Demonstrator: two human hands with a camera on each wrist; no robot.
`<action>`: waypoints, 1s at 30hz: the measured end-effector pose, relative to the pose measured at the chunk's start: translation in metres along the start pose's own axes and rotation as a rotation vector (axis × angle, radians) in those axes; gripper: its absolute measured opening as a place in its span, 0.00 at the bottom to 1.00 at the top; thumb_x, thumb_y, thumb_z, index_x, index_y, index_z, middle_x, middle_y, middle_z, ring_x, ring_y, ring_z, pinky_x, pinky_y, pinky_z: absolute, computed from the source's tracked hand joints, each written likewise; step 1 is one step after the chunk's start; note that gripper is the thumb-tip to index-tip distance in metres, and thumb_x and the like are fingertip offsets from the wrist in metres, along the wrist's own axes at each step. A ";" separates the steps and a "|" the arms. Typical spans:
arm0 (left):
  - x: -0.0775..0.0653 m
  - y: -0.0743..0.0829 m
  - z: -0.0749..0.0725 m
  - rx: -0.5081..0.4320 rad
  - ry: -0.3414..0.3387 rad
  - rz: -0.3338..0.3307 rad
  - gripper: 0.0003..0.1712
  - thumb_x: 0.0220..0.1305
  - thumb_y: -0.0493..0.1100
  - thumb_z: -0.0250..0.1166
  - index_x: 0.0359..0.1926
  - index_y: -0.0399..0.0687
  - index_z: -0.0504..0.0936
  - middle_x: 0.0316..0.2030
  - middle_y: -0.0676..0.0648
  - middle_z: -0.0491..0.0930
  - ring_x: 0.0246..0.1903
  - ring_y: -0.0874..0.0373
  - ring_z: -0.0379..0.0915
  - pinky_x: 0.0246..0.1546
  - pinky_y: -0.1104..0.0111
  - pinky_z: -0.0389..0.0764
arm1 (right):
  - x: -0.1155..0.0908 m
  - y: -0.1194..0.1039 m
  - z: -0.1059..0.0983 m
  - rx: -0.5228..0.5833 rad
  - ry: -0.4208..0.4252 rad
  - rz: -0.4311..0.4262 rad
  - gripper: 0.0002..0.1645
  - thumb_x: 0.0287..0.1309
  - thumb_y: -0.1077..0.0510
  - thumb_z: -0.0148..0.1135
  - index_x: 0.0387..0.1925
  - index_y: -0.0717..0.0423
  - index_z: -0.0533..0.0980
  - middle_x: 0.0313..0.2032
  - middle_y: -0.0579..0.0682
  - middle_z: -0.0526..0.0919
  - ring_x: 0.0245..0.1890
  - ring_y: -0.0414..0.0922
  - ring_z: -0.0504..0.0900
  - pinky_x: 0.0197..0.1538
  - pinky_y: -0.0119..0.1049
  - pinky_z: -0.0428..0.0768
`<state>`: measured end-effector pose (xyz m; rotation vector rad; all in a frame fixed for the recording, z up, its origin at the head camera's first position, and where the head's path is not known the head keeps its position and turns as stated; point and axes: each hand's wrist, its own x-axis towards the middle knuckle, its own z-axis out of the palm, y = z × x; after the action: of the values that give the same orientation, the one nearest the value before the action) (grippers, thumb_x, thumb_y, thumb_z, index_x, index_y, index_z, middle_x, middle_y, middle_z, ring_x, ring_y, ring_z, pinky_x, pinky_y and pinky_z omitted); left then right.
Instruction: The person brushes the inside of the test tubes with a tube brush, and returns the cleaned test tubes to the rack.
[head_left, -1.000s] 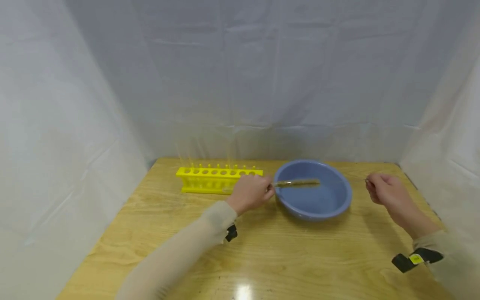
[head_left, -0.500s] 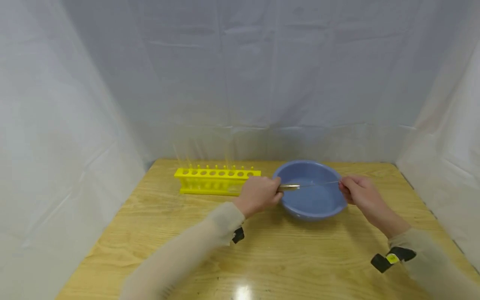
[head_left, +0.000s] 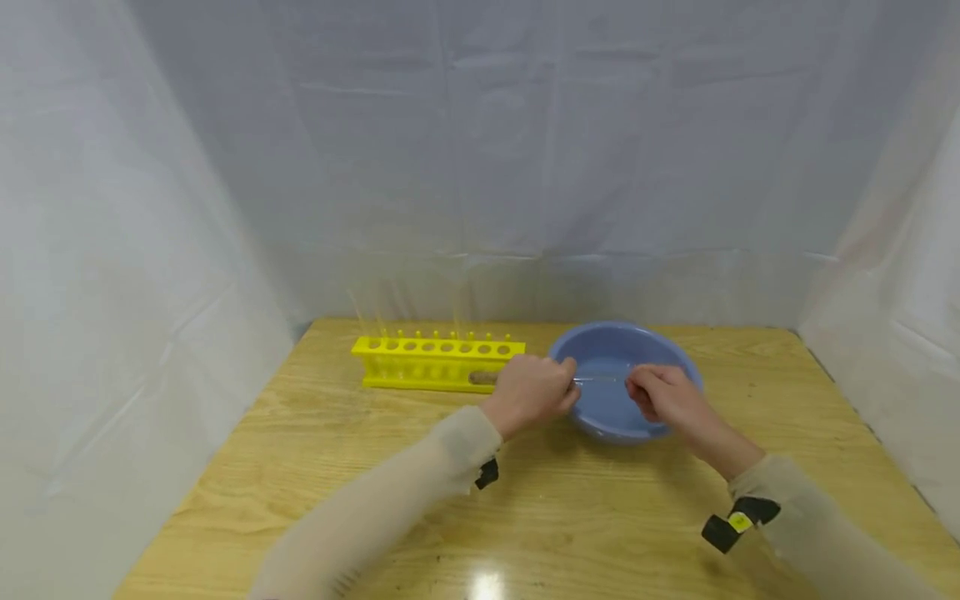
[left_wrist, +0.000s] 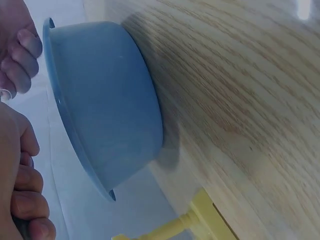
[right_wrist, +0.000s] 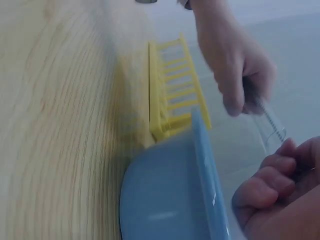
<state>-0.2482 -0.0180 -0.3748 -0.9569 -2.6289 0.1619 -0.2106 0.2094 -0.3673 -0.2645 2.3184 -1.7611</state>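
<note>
The left hand [head_left: 531, 392] grips one test tube [head_left: 596, 380]; the right hand [head_left: 667, 402] pinches seemingly one brush wire [right_wrist: 272, 124], its twist visible only from right wrist.

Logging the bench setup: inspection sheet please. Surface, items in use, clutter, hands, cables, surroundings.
Surface: wood-grain table, glare low in the head view.
Items in use: clear test tube, one end over the blue basin; brush, bristles inside the test tube; yellow rack holding faint clear tubes. Basin contents: can't tell.
Clutter: nothing seen.
Hands: left hand grips the test tube; right hand pinches the brush's wire, its end hidden by the fingers.
Cables: nothing seen.
Surroundings: pale sheeting behind and on both sides; black device on the right wrist.
</note>
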 end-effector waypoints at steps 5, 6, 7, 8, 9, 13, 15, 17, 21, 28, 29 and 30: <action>-0.003 -0.001 0.001 0.034 0.022 0.015 0.15 0.70 0.56 0.58 0.33 0.53 0.76 0.14 0.56 0.69 0.10 0.64 0.63 0.08 0.72 0.63 | -0.002 -0.005 -0.003 0.114 -0.077 0.126 0.21 0.74 0.55 0.42 0.23 0.57 0.67 0.16 0.44 0.60 0.13 0.38 0.53 0.21 0.37 0.55; -0.003 -0.001 0.001 0.035 0.019 0.014 0.15 0.70 0.57 0.58 0.33 0.53 0.77 0.14 0.56 0.69 0.10 0.65 0.63 0.08 0.72 0.63 | -0.002 -0.006 -0.004 0.134 -0.080 0.146 0.21 0.74 0.55 0.43 0.22 0.56 0.67 0.15 0.43 0.60 0.13 0.38 0.52 0.21 0.36 0.54; -0.004 -0.001 0.002 0.034 0.018 0.014 0.15 0.70 0.57 0.58 0.34 0.53 0.77 0.14 0.57 0.70 0.10 0.65 0.63 0.08 0.73 0.63 | -0.003 -0.006 -0.005 0.150 -0.081 0.162 0.20 0.72 0.55 0.43 0.22 0.55 0.67 0.15 0.42 0.59 0.13 0.37 0.51 0.20 0.36 0.53; -0.004 -0.001 0.003 0.034 0.015 0.017 0.15 0.70 0.57 0.57 0.34 0.53 0.77 0.15 0.57 0.70 0.10 0.65 0.63 0.08 0.73 0.63 | -0.003 -0.007 -0.006 0.156 -0.079 0.172 0.20 0.71 0.56 0.44 0.21 0.54 0.67 0.15 0.42 0.59 0.12 0.37 0.51 0.20 0.34 0.53; -0.003 -0.001 0.003 0.033 0.016 0.021 0.15 0.70 0.57 0.57 0.34 0.53 0.77 0.15 0.57 0.70 0.10 0.65 0.63 0.08 0.73 0.63 | -0.003 -0.007 -0.007 0.151 -0.073 0.177 0.20 0.71 0.56 0.44 0.20 0.53 0.66 0.14 0.41 0.59 0.12 0.37 0.51 0.19 0.33 0.54; -0.003 -0.001 0.006 0.029 0.032 0.038 0.14 0.70 0.57 0.57 0.34 0.54 0.77 0.14 0.57 0.70 0.10 0.65 0.63 0.08 0.72 0.63 | -0.003 -0.007 -0.009 0.107 -0.052 0.185 0.21 0.68 0.57 0.43 0.16 0.51 0.64 0.13 0.42 0.59 0.13 0.37 0.52 0.20 0.32 0.56; -0.004 -0.002 0.007 0.027 0.040 0.045 0.14 0.70 0.57 0.57 0.34 0.54 0.76 0.14 0.58 0.69 0.10 0.65 0.63 0.08 0.72 0.63 | -0.003 -0.006 -0.010 0.079 -0.045 0.184 0.21 0.68 0.57 0.43 0.17 0.51 0.64 0.14 0.42 0.59 0.13 0.37 0.52 0.20 0.33 0.56; -0.005 -0.002 0.008 0.025 0.049 0.053 0.14 0.70 0.57 0.57 0.34 0.54 0.76 0.15 0.58 0.69 0.10 0.65 0.63 0.09 0.72 0.63 | -0.003 -0.007 -0.012 0.046 -0.044 0.181 0.21 0.68 0.57 0.42 0.17 0.52 0.64 0.14 0.42 0.59 0.14 0.38 0.52 0.20 0.33 0.56; -0.005 -0.002 0.008 0.009 0.058 0.064 0.14 0.70 0.57 0.58 0.34 0.54 0.76 0.16 0.57 0.72 0.11 0.65 0.64 0.09 0.72 0.64 | -0.005 -0.007 -0.017 -0.017 -0.041 0.174 0.22 0.69 0.56 0.41 0.17 0.53 0.64 0.14 0.42 0.59 0.14 0.38 0.51 0.21 0.33 0.56; -0.003 0.001 0.004 -0.038 0.067 0.070 0.13 0.69 0.57 0.59 0.35 0.54 0.76 0.18 0.57 0.75 0.12 0.64 0.67 0.11 0.71 0.66 | -0.011 -0.008 -0.026 -0.092 -0.016 0.160 0.21 0.69 0.56 0.41 0.17 0.53 0.64 0.14 0.43 0.59 0.15 0.38 0.53 0.22 0.34 0.57; -0.003 0.002 0.004 -0.039 0.070 0.069 0.13 0.69 0.57 0.59 0.34 0.54 0.76 0.18 0.57 0.74 0.12 0.64 0.67 0.11 0.71 0.66 | -0.012 -0.009 -0.028 -0.104 -0.013 0.160 0.21 0.69 0.56 0.41 0.17 0.53 0.64 0.14 0.42 0.59 0.15 0.38 0.53 0.22 0.34 0.57; -0.003 0.003 0.004 -0.041 0.071 0.068 0.13 0.69 0.56 0.59 0.34 0.54 0.76 0.18 0.57 0.74 0.12 0.64 0.66 0.11 0.71 0.66 | -0.012 -0.009 -0.029 -0.113 -0.008 0.160 0.21 0.69 0.56 0.41 0.17 0.53 0.63 0.14 0.43 0.58 0.15 0.38 0.53 0.23 0.34 0.57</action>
<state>-0.2457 -0.0176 -0.3797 -1.0469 -2.5458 0.0888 -0.2066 0.2367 -0.3505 -0.1003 2.3648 -1.5538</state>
